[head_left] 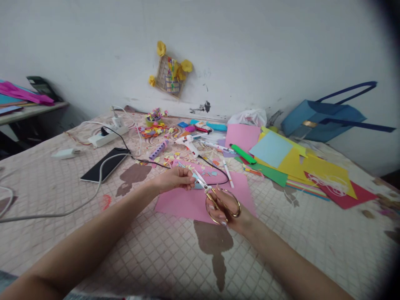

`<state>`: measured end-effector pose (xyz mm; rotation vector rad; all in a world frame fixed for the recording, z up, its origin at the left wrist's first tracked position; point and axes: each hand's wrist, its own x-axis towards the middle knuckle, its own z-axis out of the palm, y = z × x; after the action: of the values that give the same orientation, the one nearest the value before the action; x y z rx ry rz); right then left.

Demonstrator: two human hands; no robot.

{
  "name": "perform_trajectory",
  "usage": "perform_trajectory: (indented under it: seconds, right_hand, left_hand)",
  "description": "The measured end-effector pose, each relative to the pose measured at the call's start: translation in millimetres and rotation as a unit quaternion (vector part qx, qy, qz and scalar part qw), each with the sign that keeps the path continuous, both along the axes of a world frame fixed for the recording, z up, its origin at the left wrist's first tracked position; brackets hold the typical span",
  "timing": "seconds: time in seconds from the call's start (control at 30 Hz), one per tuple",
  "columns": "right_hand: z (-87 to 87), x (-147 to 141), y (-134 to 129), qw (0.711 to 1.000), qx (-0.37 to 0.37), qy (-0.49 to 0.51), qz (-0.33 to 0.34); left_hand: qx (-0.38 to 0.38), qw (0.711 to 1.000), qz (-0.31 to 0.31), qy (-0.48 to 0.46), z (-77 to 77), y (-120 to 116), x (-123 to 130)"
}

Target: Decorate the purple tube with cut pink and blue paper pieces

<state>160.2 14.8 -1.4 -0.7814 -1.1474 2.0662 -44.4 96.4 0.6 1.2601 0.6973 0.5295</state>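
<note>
My right hand (pixel 227 204) has its fingers through the gold loops of a pair of scissors (pixel 206 188). The silver blades point up and left, slightly parted. Close to the blade tips, my left hand (pixel 176 179) pinches a small piece of light blue paper (pixel 196 181) between thumb and fingers. Its exact outline is partly hidden by the blades and fingertips. Beneath both hands a pink paper sheet (pixel 187 204) lies on the table, with small blue and yellow scraps along its far part.
A white glue gun (pixel 189 143) with a black cord lies beyond my hands. To the right are stacked coloured papers (pixel 281 166), a green marker (pixel 243 154) and a blue bag (pixel 321 118). A black phone (pixel 106 165) and a power strip (pixel 108 136) with cables lie left.
</note>
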Motion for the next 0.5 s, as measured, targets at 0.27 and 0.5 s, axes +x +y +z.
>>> perform_trajectory:
  seconds: [0.27,0.5]
  right_hand:
    - [-6.0,0.1,0.2,0.998,0.024,-0.052,-0.007]
    - [2.3,4.9,4.0,0.975,0.104,-0.121,-0.156]
  left_hand:
    - [0.026,0.999,-0.023,0.019,0.4,4.5,-6.2]
    - [0.04,0.996,-0.043,0.073,2.0,-6.8,4.4]
